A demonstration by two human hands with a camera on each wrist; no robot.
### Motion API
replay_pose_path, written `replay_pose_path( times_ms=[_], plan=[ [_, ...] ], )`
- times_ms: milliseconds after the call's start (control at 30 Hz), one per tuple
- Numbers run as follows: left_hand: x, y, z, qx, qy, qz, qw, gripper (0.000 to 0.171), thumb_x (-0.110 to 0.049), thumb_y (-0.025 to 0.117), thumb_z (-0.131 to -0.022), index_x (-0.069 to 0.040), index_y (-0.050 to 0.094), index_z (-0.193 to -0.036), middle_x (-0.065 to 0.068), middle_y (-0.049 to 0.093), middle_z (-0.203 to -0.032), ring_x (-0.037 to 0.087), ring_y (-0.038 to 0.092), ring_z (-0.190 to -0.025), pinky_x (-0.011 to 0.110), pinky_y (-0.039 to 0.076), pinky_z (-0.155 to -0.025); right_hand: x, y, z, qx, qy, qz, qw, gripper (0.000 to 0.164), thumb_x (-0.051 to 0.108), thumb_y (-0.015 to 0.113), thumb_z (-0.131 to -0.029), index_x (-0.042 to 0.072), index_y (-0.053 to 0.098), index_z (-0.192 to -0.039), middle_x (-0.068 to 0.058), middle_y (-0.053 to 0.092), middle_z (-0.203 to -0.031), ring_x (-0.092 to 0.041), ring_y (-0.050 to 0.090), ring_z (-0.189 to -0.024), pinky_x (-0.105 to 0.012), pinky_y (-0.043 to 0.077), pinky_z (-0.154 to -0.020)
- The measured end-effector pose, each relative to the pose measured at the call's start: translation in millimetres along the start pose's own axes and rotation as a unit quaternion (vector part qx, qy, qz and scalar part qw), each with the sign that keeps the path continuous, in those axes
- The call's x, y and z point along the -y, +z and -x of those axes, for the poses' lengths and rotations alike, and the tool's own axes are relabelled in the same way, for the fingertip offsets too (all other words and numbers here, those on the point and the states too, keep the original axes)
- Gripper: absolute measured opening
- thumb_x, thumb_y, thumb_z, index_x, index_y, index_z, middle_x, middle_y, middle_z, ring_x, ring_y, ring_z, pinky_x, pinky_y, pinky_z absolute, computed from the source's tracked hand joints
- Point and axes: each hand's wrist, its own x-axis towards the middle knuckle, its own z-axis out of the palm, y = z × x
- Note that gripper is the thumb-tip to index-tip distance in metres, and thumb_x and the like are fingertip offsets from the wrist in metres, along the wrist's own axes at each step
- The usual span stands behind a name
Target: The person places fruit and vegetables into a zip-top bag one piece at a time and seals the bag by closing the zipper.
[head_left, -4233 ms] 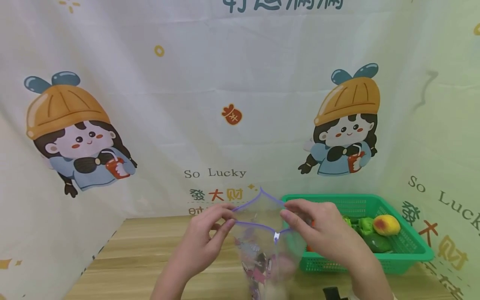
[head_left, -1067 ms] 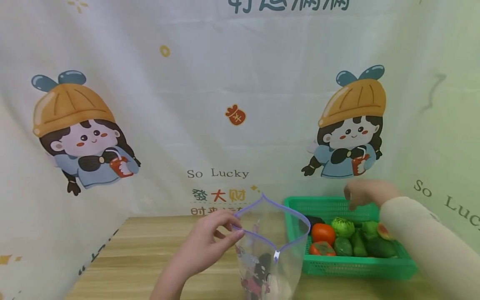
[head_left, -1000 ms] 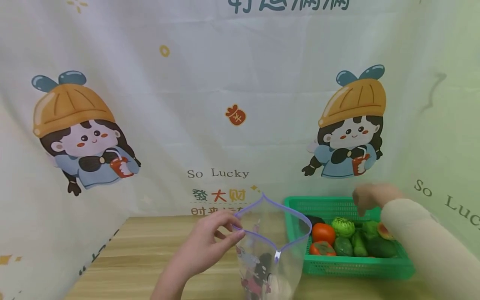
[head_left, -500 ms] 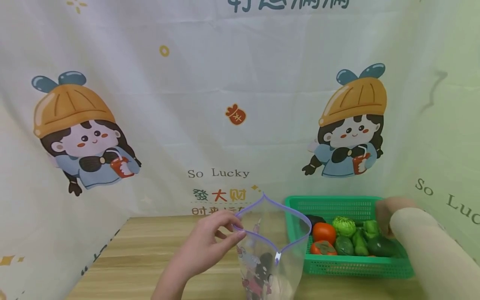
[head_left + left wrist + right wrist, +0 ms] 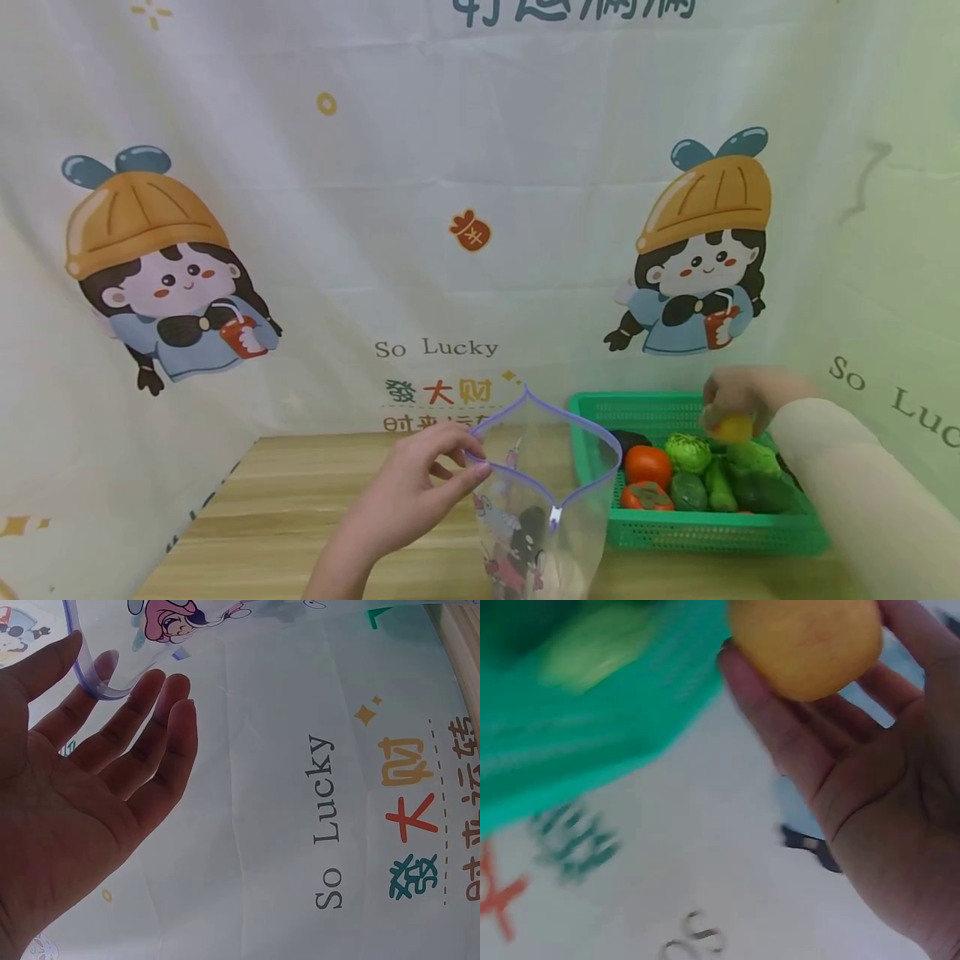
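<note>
In the head view, my left hand [image 5: 405, 492] pinches the purple-edged rim of a clear zip bag [image 5: 517, 533] with cartoon prints, between thumb and index finger. The bag stands upright, its mouth wide apart and a white slider at the front. The left wrist view shows the bag's rim [image 5: 101, 688] between thumb and index, the other fingers loosely bent. My right hand [image 5: 742, 396] grips a yellow fruit [image 5: 733, 430] above the green basket [image 5: 712, 521]. Up close in the right wrist view, the fruit [image 5: 806, 649] is round and orange-yellow; whether mango or peach I cannot tell.
In the basket lie two red-orange fruits, the upper one [image 5: 648, 467] beside a light green ball-shaped vegetable [image 5: 687, 452], several dark green vegetables [image 5: 761, 492] and a dark item [image 5: 630, 440] behind. The wooden table [image 5: 315, 508] meets a printed white curtain [image 5: 420, 167].
My right hand left the bag's rim, reached into the basket's right side, and has lifted the yellow fruit up and to the left. The left hand keeps hold of the bag.
</note>
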Motion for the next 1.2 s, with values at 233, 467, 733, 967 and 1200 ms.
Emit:
replay_pose_path(
  times_ms=[233,467,733,967,1200],
  plan=[
    [-0.8,1.1,-0.9,0.001,0.005,-0.006,1.0,0.008,-0.036,0.067,-0.09,-0.031,0.062,-0.095,-0.015,0.062,-0.101,0.004,0.058,-0.091,0.026,0.056,-0.071,48.7,-19.4,33.3,-0.139,-0.152,-0.073,0.976,0.057,0.044,0.065,-0.09,0.001,0.056,-0.125,-0.009,0.062,-0.097,-0.018,0.061,-0.077,-0.033,0.058,-0.064],
    [-2.0,0.2,-2.9,0.006,0.005,-0.011,0.9999,0.01,-0.036,0.065,-0.091,-0.028,0.063,-0.098,-0.019,0.062,-0.095,0.004,0.06,-0.091,0.027,0.056,-0.073,128.1,24.7,120.2,-0.383,-0.326,-0.101,0.858,0.041,0.022,0.074,-0.086,0.018,0.059,-0.124,0.006,0.062,-0.109,-0.011,0.06,-0.092,-0.027,0.058,-0.069],
    [-4.0,-1.3,-4.0,0.009,0.015,-0.02,0.9996,0.024,-0.037,0.064,-0.092,-0.021,0.064,-0.11,-0.012,0.064,-0.105,0.005,0.059,-0.092,0.03,0.056,-0.074,166.2,58.5,134.5,-0.417,-0.377,-0.156,0.812,0.049,0.012,0.079,-0.079,0.02,0.059,-0.123,0.008,0.057,-0.12,-0.006,0.056,-0.096,-0.025,0.058,-0.07],
    [-3.1,0.1,1.7,0.016,-0.001,-0.021,0.9996,0.023,-0.04,0.063,-0.092,-0.026,0.063,-0.11,-0.015,0.063,-0.105,0.004,0.059,-0.092,0.03,0.055,-0.075,174.2,76.0,102.0,-0.376,-0.39,-0.124,0.832,0.04,0.03,0.073,-0.086,0.021,0.06,-0.122,0.008,0.058,-0.119,-0.005,0.056,-0.092,-0.022,0.056,-0.064],
    [-3.0,0.3,2.3,0.008,0.012,-0.019,0.9997,0.02,-0.038,0.065,-0.091,-0.03,0.062,-0.109,-0.02,0.061,-0.103,0.005,0.059,-0.09,0.029,0.056,-0.074,182.6,86.7,87.1,-0.39,-0.362,-0.083,0.842,0.039,0.044,0.07,-0.085,0.029,0.062,-0.12,0.016,0.06,-0.119,-0.003,0.057,-0.097,-0.028,0.055,-0.073]
  ],
)
